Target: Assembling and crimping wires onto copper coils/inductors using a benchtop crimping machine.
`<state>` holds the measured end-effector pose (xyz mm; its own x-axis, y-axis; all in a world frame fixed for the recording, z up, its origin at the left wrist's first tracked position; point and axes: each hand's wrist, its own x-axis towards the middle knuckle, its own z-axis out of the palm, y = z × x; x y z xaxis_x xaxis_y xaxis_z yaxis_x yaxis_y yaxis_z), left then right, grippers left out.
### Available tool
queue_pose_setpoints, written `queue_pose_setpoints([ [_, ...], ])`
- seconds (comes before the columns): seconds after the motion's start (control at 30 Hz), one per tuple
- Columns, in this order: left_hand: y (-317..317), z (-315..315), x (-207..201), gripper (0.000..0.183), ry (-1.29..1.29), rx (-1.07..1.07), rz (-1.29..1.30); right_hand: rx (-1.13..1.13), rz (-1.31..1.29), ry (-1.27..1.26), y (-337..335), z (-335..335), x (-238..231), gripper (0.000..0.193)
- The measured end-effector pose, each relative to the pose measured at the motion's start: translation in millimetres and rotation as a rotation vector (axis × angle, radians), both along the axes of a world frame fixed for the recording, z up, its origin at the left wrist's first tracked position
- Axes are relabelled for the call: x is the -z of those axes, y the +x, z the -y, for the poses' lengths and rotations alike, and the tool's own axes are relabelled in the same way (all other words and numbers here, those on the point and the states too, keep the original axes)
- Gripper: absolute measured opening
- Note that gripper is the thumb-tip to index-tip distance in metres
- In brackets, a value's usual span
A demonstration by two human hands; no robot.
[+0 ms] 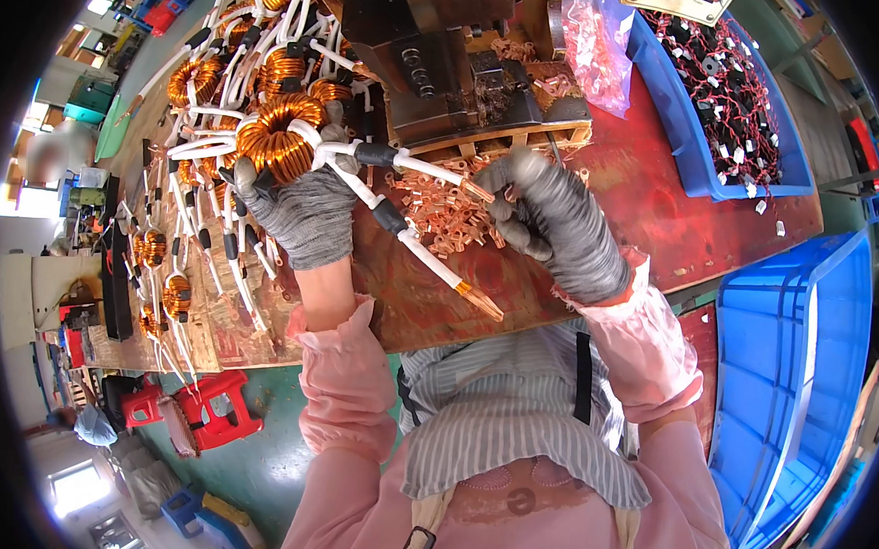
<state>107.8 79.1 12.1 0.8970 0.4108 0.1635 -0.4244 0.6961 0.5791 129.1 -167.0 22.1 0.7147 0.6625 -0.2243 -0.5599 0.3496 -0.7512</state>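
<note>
My left hand (306,212), in a grey knit glove, is closed around a copper toroidal coil (278,141) and its white-sleeved leads. Two leads with black bands stretch rightward from it. The upper lead (429,170) ends in bare copper at the fingertips of my right hand (562,221). Those gloved fingers are curled and pressed together, partly blurred; whatever they pinch is too small to make out. The lower lead (440,265) points toward the table's front edge, its copper strands bare. Beneath the leads lies a heap of small copper terminals (437,216).
A dark metal press (437,71) stands at the table's back. More wound coils (193,80) with white leads pile up at left. Right of the press are a clear bag of copper pieces (598,48) and a blue tray (659,93) of red-black wired parts. A blue crate (794,384) sits lower right.
</note>
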Motion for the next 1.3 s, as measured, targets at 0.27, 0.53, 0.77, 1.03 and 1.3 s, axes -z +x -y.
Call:
queue_pose_setpoints([
  [0.27,3,-4,2,0.069,-0.077,0.009,0.028,0.511,1.282,-0.47,13,-21,1,0.014],
  [0.53,2,0,-3,0.06,-0.01,-0.075,-0.021,0.126,0.635,-0.257,31,-19,-3,0.02],
  [0.77,5,-6,5,0.068,-0.048,-0.091,-0.016,0.121,0.518,-0.17,35,-19,-11,0.019],
  [1.03,2,-11,7,0.062,-0.056,0.0,0.025,0.208,0.843,-0.218,42,-20,10,0.018],
  [1.3,3,-11,8,0.063,-0.033,-0.095,-0.017,0.347,1.17,-0.255,36,-22,17,0.018],
])
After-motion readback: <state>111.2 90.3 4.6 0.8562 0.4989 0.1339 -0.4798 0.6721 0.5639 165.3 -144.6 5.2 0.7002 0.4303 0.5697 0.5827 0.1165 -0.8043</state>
